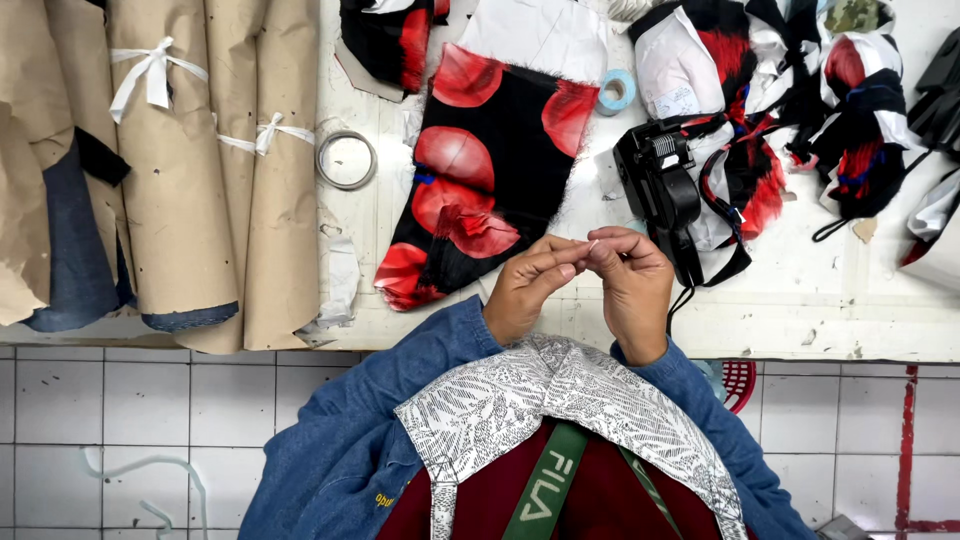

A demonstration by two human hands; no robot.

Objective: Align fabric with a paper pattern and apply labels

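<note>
Centrally, left hand [525, 285] and right hand [632, 285] raised above counter [800, 320], fingers [570, 250] pressed together, pinching something too small to identify; black-and-red fabric [480, 180] just beyond.

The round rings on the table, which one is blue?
The small tape roll at the upper edge of the black-and-red fabric piece is blue. The larger ring, beside the brown paper rolls, is grey.
</note>
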